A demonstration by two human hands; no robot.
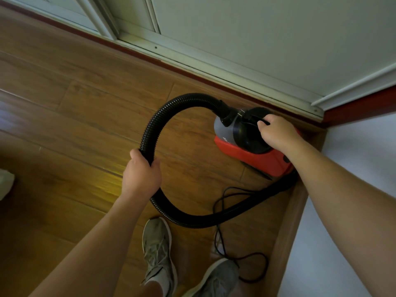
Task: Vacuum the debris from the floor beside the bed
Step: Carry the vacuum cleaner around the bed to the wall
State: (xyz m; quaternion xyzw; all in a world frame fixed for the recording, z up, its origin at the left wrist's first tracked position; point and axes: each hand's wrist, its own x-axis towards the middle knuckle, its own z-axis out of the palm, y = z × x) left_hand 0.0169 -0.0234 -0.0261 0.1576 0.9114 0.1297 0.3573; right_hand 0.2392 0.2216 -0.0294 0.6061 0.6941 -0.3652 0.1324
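A small red, grey and black canister vacuum [246, 153] stands on the wooden floor in the corner by the wall. Its black ribbed hose [169, 108] arcs left from the top and loops back along the floor toward the vacuum's rear. My left hand [141, 174] is closed around the hose at the loop's left side. My right hand [276, 131] grips the black handle on top of the vacuum. The hose's nozzle end is hidden behind the vacuum and my right arm. No debris shows on the floor here.
A thin black power cord [242, 260] lies in loose loops by my two grey sneakers [158, 254]. White sliding door tracks [192, 58] run along the top. A wall with a wooden skirting board [289, 228] borders the right. A pale object [6, 183] sits at the left edge.
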